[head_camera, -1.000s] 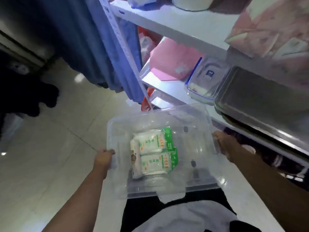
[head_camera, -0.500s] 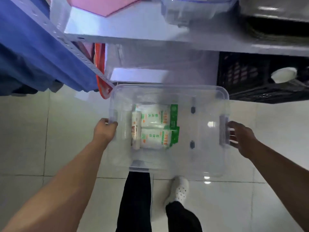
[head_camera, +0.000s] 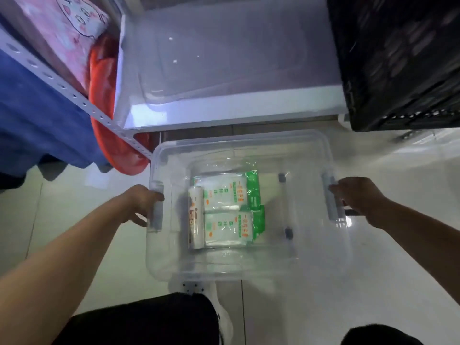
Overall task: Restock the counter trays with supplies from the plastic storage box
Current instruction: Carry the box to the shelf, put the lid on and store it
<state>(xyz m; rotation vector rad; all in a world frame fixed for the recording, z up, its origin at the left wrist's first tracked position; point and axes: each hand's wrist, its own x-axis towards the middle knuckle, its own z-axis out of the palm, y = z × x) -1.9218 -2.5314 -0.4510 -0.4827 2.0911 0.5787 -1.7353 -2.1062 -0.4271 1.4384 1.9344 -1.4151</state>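
A person bends over a clear plastic storage box [head_camera: 249,267] on a pale tiled floor [head_camera: 388,245], seen from above by a head-worn camera. At far left, blue fabric [head_camera: 37,115] hangs beside a perforated grey shelf upright [head_camera: 74,95], with a pink patterned package [head_camera: 67,28] on the shelving and a red plastic bag [head_camera: 107,120] slumped below it. The left hand [head_camera: 142,202] is wrapped around the grey handle [head_camera: 156,215] on the box's left wall, fingers curled over it and the thumb underneath. Inside the box, toward its left half, a white roll [head_camera: 195,217] with orange print lies along two flat white-and-green packets [head_camera: 229,212], one behind the other on the bottom; the right half of the box holds nothing but its two dark floor studs. Behind the box, a low white shelf [head_camera: 236,110] carries a clear lid or tray [head_camera: 224,58], though the blur makes it hard to tell which. The right hand [head_camera: 358,200] closes on the grey handle on the right wall [head_camera: 332,202], fingers bent over its outer edge. A black slatted crate [head_camera: 398,58] fills the upper right corner. Dark trouser legs [head_camera: 149,319] and a white shoe [head_camera: 224,317] show at the bottom edge.
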